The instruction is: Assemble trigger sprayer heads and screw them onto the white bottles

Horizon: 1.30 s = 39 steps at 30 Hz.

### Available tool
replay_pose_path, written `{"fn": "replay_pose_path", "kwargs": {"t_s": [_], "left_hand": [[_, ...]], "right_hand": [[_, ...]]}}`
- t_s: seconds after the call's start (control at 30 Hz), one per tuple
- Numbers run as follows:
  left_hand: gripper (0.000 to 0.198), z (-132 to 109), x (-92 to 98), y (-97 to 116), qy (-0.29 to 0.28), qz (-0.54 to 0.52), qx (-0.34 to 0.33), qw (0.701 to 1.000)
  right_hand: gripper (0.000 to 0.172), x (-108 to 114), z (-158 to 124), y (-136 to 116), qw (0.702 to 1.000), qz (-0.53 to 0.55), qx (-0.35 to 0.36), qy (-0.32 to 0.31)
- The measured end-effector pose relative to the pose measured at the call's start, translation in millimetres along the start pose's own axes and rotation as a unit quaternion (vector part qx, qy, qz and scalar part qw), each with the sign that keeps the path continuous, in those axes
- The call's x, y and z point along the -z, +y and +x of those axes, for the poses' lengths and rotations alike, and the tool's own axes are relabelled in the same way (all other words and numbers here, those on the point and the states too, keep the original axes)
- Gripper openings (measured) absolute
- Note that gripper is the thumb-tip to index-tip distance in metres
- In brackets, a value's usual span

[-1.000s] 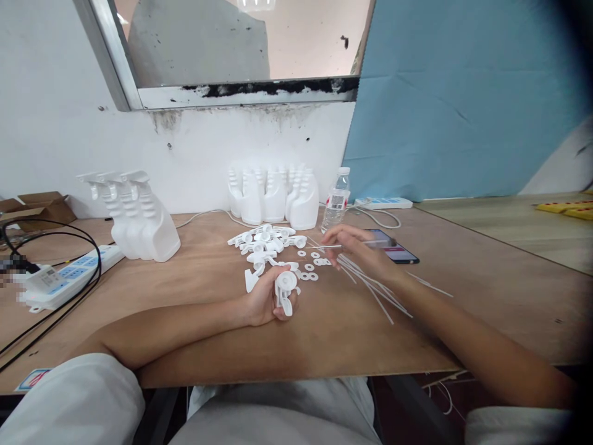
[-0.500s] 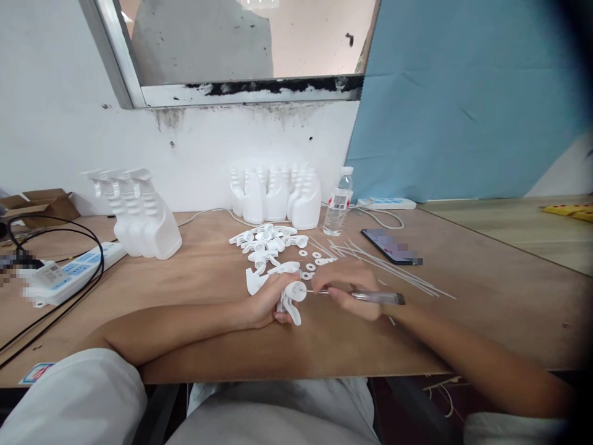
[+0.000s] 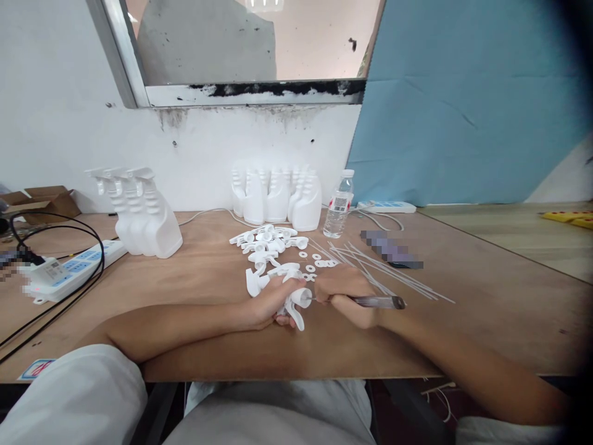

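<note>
My left hand (image 3: 273, 303) is closed around a white trigger spray head (image 3: 303, 298), whose open collar faces right and whose trigger lever points down. My right hand (image 3: 345, 290) grips a screwdriver (image 3: 377, 301) by its greyish see-through handle. Its thin shaft points left at the collar's mouth; whether the tip is inside, I cannot tell. Behind my left hand lies a pile of loose white spray heads (image 3: 264, 253). Several small white washers (image 3: 310, 268) are scattered beside the pile, some close to my right hand. Thin white tubes (image 3: 393, 269) lie to the right.
White spray bottles (image 3: 306, 204) stand at the back, and bottles with heads fitted (image 3: 151, 222) at left. A water bottle (image 3: 338, 207) and a phone (image 3: 393, 247) are at right. A power strip (image 3: 78, 272) with black cables lies left, near a cardboard box (image 3: 46, 204).
My right hand has moved slightly, with the screwdriver handle a little lower. The spray head in my left hand has shifted slightly right and down. The view has tilted a little.
</note>
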<state>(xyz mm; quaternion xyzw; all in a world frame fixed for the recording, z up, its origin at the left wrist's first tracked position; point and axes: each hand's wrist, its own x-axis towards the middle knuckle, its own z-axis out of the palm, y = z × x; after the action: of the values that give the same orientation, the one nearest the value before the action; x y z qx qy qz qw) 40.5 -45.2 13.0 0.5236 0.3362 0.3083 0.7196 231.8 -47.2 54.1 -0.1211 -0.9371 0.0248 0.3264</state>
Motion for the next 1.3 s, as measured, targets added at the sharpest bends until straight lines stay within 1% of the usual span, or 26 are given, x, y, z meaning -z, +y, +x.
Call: {"fn": "replay_pose_path", "kwargs": {"t_s": [0.07,0.17,0.3,0.37,0.53,0.6,0.7,0.77,0.9,0.97,1.1,1.17,1.3], "left_hand": [[0.044,0.9,0.6,-1.9,0.002,0.000,0.002,1.000],[0.042,1.6,1.6,-2.5,0.008,0.000,-0.003,1.000],[0.041,1.9,2.7,-2.0,0.017,-0.012,-0.011,1.000],[0.043,2.1,3.1,-2.5,0.022,-0.015,-0.020,0.999],[0.046,1.0,3.2,-2.3,0.032,-0.020,-0.011,0.999],[0.046,0.0,3.2,-0.5,0.026,-0.026,-0.003,0.999],[0.046,-0.8,3.8,2.1,0.021,-0.037,0.009,0.999],[0.044,-0.5,4.9,2.6,0.018,-0.043,0.018,0.999],[0.040,0.4,7.1,1.9,0.000,-0.040,0.031,0.999],[0.039,0.2,7.4,1.9,-0.004,-0.039,0.031,0.999],[0.039,-0.3,7.6,2.2,0.004,-0.042,0.028,0.999],[0.040,0.1,8.3,1.8,0.004,-0.050,0.030,0.998],[0.041,2.4,11.2,0.6,-0.026,-0.080,0.035,0.996]], "right_hand": [[0.026,0.9,4.0,-5.9,0.999,0.036,-0.031,0.024],[0.024,-1.4,8.8,-13.2,0.991,0.071,-0.100,0.047],[0.026,-9.9,12.0,-19.3,0.964,0.108,-0.217,0.111],[0.025,-14.2,12.8,-20.8,0.947,0.127,-0.265,0.129],[0.023,-19.2,14.2,-19.7,0.914,0.190,-0.318,0.166],[0.022,-19.3,14.9,-18.1,0.891,0.243,-0.346,0.169],[0.021,-19.4,15.3,-16.2,0.845,0.317,-0.392,0.179],[0.020,-19.9,14.9,-15.7,0.833,0.337,-0.398,0.187],[0.020,-21.1,13.6,-16.2,0.832,0.346,-0.386,0.195],[0.019,-22.1,13.2,-15.8,0.827,0.354,-0.390,0.196],[0.020,-27.0,11.7,-12.3,0.813,0.375,-0.393,0.207],[0.021,-30.7,10.6,-10.2,0.808,0.387,-0.384,0.224],[0.020,-35.5,8.9,-9.4,0.797,0.408,-0.366,0.253]]}}
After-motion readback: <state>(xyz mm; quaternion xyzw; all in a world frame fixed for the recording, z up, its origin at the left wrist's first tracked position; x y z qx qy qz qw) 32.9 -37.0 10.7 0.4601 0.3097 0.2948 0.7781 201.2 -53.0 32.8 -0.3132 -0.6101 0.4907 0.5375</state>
